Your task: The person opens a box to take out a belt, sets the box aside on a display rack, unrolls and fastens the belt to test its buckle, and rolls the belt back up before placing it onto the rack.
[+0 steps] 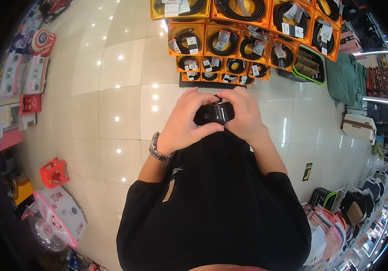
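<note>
In front of my chest, a coiled black belt [210,114] with a shiny dark buckle is held between both hands. My left hand [185,118] is closed around its left side, the thumb along the lower edge. On the opposite side, my right hand [246,116] grips the coil, with its fingers near the top. The fingers partly hide the belt. Just beyond my hands stands a tiered display of orange boxes [204,26], where more coiled belts with white tags lie.
A green-rimmed black basket [309,65] stands right of the display. Bags [325,230] line the right side. At left are boxed toys [60,212], a red plastic stool [54,172] and shelved goods [24,74]. Pale tiled floor [99,113] runs between.
</note>
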A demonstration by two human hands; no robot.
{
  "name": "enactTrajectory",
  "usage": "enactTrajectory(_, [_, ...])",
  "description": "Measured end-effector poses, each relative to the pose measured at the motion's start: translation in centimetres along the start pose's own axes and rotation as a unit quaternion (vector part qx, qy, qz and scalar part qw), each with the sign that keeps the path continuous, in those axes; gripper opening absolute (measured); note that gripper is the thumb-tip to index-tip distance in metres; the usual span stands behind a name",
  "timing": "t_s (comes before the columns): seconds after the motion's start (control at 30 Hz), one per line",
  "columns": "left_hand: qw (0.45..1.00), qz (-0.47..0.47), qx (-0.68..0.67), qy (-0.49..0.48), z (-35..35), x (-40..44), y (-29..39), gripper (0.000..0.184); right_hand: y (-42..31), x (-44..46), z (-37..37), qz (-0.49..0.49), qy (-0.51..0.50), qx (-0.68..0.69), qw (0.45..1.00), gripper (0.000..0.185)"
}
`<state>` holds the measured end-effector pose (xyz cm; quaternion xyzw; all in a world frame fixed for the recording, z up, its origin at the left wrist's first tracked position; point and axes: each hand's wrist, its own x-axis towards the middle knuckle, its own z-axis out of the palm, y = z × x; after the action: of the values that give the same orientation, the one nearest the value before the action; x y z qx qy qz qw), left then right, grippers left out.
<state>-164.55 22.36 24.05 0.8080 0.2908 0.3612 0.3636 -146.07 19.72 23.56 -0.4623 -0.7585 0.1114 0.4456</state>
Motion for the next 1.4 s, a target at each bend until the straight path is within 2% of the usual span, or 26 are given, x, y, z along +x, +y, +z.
enactTrajectory(0.07, [0.998, -0.031, -0.052, -0.036, -0.1, -0.3, -1.1, 0.059, -0.1, 0.0, 0.3, 0.001, -0.007, 0.012, 1.0, 0.055])
enactTrajectory(0.23, [0.998, -0.021, -0.03, -0.058, 0.1, 0.1, -1.5, 0.059, -0.4, 0.2, 0.4, 0.027, -0.045, -0.007, 0.999, 0.062])
enactTrajectory(0.33, [0.999, 0.035, -0.001, -0.018, 1.2, 0.1, -2.8, 0.055, -0.4, 0.1, 0.6, 0.036, -0.064, -0.032, 0.997, 0.064])
enactTrajectory(0.4, [0.986, 0.135, 0.084, 0.041, 1.6, 0.3, -3.7, 0.051, -0.4, -0.1, 0.9, 0.051, -0.061, -0.046, 0.996, 0.065])
enactTrajectory(0.47, [0.985, 0.138, 0.096, 0.035, 1.8, 0.4, -4.0, 0.051, -0.5, 0.0, 0.7, 0.084, -0.015, -0.02, 0.996, 0.065])
enactTrajectory(0.5, [0.982, 0.15, 0.109, 0.047, 1.9, 0.5, -4.2, 0.051, -0.3, -0.2, 0.6, 0.111, -0.016, -0.01, 0.994, 0.051])
enactTrajectory(0.53, [0.977, 0.161, 0.123, 0.059, 2.0, 0.5, -4.3, 0.052, -0.2, -0.2, 0.2, 0.113, -0.015, -0.011, 0.993, 0.051])
enactTrajectory(0.6, [0.979, 0.156, 0.122, 0.048, 1.7, 0.5, -4.2, 0.053, -0.1, -0.2, -0.6, 0.202, 0.019, 0.045, 0.978, 0.053])
enactTrajectory(0.63, [0.981, 0.145, 0.123, 0.034, 1.5, 0.4, -4.3, 0.054, 0.3, -0.2, -1.1, 0.195, 0.051, 0.037, 0.979, 0.055])
enactTrajectory(0.67, [0.983, 0.134, 0.125, 0.021, 1.2, 0.3, -4.5, 0.055, 0.5, -0.1, -2.0, 0.254, 0.053, 0.044, 0.965, 0.054])
enactTrajectory(0.77, [0.984, 0.118, 0.132, 0.003, 0.2, -0.2, -4.8, 0.056, 3.7, -1.5, -3.8, 0.245, 0.108, 0.061, 0.961, 0.051])
enactTrajectory(0.87, [0.99, 0.074, 0.121, -0.012, -1.5, -1.2, -5.1, 0.053, 4.3, -1.9, -6.6, 0.368, 0.255, 0.152, 0.881, 0.052])
enactTrajectory(0.97, [0.999, -0.005, 0.047, -0.019, -3.1, -2.4, -5.1, 0.052, 6.8, -4.4, -9.4, 0.354, 0.301, 0.224, 0.857, 0.045])
enactTrajectory(1.0, [0.999, 0.001, 0.05, -0.018, -3.5, -2.8, -5.1, 0.052, 7.6, -5.4, -10.1, 0.379, 0.291, 0.199, 0.855, 0.041])
enactTrajectory(1.07, [0.998, -0.066, 0.02, -0.012, -4.4, -3.6, -4.9, 0.054, 8.2, -6.5, -10.8, 0.396, 0.287, 0.176, 0.854, 0.038])
enactTrajectory(1.13, [0.998, -0.051, 0.039, -0.016, -5.1, -4.0, -4.9, 0.051, 7.8, -7.4, -11.0, 0.388, 0.193, 0.051, 0.9, 0.032])
enactTrajectory(1.2, [0.998, -0.059, 0.018, -0.023, -5.2, -4.2, -4.2, 0.049, 5.5, -6.9, -10.2, 0.397, 0.112, 0.002, 0.911, 0.036])
enactTrajectory(1.23, [0.998, -0.041, 0.03, -0.036, -5.1, -3.8, -3.6, 0.049, 4.8, -6.8, -9.5, 0.339, 0.066, -0.012, 0.938, 0.036])
enactTrajectory(1.3, [0.997, -0.001, 0.057, -0.058, -4.4, -3.1, -2.5, 0.047, 2.9, -5.7, -8.6, 0.36, -0.041, -0.01, 0.932, 0.038])
enactTrajectory(1.33, [0.994, -0.016, 0.069, -0.08, -4.0, -2.8, -1.9, 0.046, 2.7, -5.6, -7.5, 0.325, -0.038, 0.038, 0.944, 0.041])
enactTrajectory(1.37, [0.993, 0.018, 0.07, -0.09, -3.5, -2.3, -1.7, 0.046, 2.2, -5.0, -6.7, 0.257, -0.057, 0.036, 0.964, 0.044])
enactTrajectory(1.4, [0.991, 0.052, 0.071, -0.1, -2.9, -1.7, -1.5, 0.046, 0.9, -4.2, -6.1, 0.269, -0.085, 0.052, 0.958, 0.047])
